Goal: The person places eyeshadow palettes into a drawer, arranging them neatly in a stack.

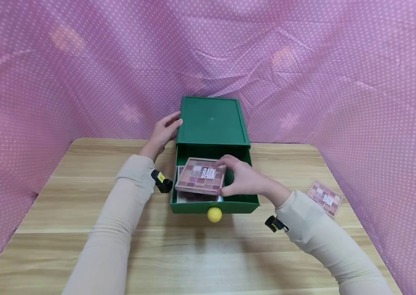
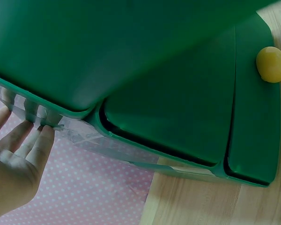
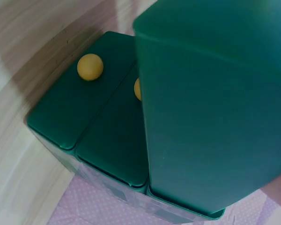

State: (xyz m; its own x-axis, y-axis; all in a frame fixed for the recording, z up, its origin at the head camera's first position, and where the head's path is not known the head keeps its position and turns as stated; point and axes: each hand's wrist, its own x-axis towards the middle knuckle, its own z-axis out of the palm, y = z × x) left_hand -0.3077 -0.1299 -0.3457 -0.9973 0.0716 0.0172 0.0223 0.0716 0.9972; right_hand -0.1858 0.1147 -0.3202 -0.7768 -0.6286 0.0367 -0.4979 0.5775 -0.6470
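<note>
Wooden table (image 1: 200, 254) | pink dotted backdrop (image 1: 340, 82) | left hand (image 1: 163, 133) flat against cabinet (image 1: 211, 119) | right hand (image 1: 243, 178) seemingly pinching palette (image 1: 200, 175)

The open drawer (image 1: 213, 203) of the green drawer box (image 1: 211, 121) is largely taken up: an eyeshadow palette (image 1: 200, 175) is held over it by the right hand (image 1: 243, 180), with another palette lying in the drawer beneath, so only a narrow strip along the drawer's right wall and back stays open from above. The left hand (image 1: 163, 133) rests against the box's left side and blocks that flank, while the pink dotted cloth (image 1: 304, 82) closes in just behind and on both sides. The wooden table (image 1: 200, 254) in front of the yellow knob (image 1: 214, 214) gives wide free passage between the two forearms, and on the right a second loose palette (image 1: 325, 198) lies near the table's edge
</note>
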